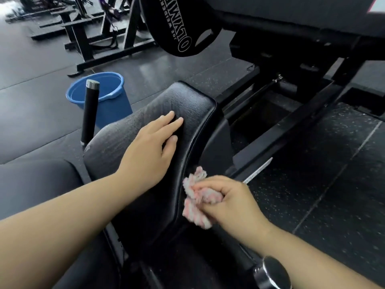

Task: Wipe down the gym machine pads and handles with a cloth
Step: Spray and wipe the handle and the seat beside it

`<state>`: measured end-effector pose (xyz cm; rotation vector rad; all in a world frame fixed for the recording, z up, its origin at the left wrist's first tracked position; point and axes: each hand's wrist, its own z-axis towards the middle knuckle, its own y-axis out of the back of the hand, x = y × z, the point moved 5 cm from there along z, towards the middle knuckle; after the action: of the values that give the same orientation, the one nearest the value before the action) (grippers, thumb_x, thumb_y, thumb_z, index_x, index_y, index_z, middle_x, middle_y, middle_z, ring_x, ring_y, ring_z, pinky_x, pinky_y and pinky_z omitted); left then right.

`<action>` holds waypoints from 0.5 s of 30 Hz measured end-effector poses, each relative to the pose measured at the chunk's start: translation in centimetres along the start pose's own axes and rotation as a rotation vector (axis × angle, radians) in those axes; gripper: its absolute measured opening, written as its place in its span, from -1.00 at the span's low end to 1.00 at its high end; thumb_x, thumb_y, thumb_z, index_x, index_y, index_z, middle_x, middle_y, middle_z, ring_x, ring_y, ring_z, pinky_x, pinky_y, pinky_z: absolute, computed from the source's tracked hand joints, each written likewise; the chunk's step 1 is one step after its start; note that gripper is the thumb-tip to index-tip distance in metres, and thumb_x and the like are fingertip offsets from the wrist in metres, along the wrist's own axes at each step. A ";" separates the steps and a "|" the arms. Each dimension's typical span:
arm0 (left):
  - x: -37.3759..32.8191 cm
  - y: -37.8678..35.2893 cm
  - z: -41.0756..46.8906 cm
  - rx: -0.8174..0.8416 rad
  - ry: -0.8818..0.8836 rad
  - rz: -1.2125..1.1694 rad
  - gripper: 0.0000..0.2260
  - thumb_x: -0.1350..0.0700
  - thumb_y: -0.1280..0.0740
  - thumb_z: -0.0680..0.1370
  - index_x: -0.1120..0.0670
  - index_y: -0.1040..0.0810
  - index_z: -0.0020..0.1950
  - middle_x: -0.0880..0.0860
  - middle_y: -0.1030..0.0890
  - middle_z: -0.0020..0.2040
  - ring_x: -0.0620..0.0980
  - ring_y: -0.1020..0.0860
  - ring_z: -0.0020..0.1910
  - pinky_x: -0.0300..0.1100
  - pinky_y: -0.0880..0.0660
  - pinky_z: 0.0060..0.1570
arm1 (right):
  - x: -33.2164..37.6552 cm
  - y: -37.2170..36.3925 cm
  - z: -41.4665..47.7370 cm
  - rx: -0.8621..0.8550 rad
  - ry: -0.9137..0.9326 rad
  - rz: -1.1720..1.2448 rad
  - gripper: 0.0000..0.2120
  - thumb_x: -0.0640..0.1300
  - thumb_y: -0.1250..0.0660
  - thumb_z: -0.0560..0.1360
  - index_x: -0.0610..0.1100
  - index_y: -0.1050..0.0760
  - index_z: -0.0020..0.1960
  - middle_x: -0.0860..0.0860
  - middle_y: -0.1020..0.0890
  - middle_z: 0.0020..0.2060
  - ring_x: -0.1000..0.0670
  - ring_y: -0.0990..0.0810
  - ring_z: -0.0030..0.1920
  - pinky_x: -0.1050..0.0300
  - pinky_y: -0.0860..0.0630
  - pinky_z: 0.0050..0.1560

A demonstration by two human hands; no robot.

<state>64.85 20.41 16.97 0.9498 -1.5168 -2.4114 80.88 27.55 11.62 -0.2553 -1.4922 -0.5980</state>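
Gym floor (312, 184): dark rubber tiles w/ light speckles, seams visible; smoother black matting on the left side. Black racks/frames (87, 38) in the bkgd, upper left. Blue plastic bucket (100, 94) sits on the floor just behind the machine. Black weight plate (179, 28) w/ white lettering hangs at top centre, above the machine's black steel frame (291, 126).

Pad (166, 113): black vinyl, curved, fine-grain texture, dull sheen on top, piped seam along the right edge. Upright black handle (90, 111) w/ chrome cap stands left of the pad, in front of the bucket. Second chrome-capped handle end (270, 272) at bottom right, near the right forearm.

Left hand (150, 142): flat on top of the pad, fingers spread, holding nothing. Right hand (227, 201): closed around a bunched cloth (195, 197), pink-and-white, fluffy; cloth is pressed against the pad's right side edge, low down, part of it hanging below the fist.
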 end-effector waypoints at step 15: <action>0.7 0.0 -2.5 0.040 -0.004 0.008 -0.61 0.09 -0.23 0.65 -0.14 -0.38 0.48 -0.24 -0.28 0.48 -0.18 -0.24 0.47 -0.59 0.06 0.31 | 1.9 0.4 3.5 -0.161 0.035 0.138 -0.63 -0.49 -0.42 0.38 -0.01 -0.63 -0.33 0.23 -0.66 -0.19 0.25 -0.64 -0.13 0.19 -0.63 -0.13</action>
<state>65.75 18.21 15.97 0.9454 -1.5728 -2.3877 78.04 29.23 13.85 -0.4665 -1.3820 -0.6089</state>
